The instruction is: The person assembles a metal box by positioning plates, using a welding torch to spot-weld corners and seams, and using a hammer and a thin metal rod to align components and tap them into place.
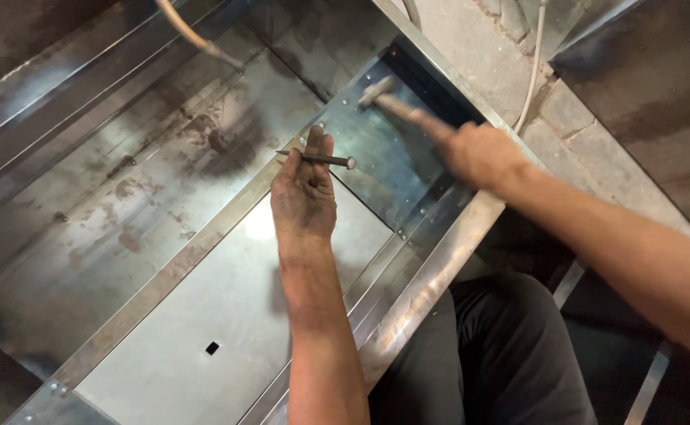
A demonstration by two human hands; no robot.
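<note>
Punch [319,158], a slim dark steel rod with a rounded head at its right end, sits just above the middle of the frame, pinched between the thumb and fingers of the left hand [304,197]; that hand is closed on it. Its long axis runs nearly level, left to right, the head pointing toward the hammer. Head view: the right hand [482,153], right of centre in the upper half, is closed round the wooden handle of a hammer [392,101], whose metal head lies up and to the left of that hand, blurred. The hammer head stands above and to the right of the punch's rounded end, near but apart from it. The left hand is the nearer to the punch, since it holds it; the right hand is well to its right. Both work over a galvanised sheet-metal panel [203,315] with folded edges, running from lower left to upper centre. A small square hole [212,347] shows in the panel at lower left. Count: one punch, one hammer, two hands, one square hole. The person's dark trouser leg [502,354] fills the lower right.
</note>
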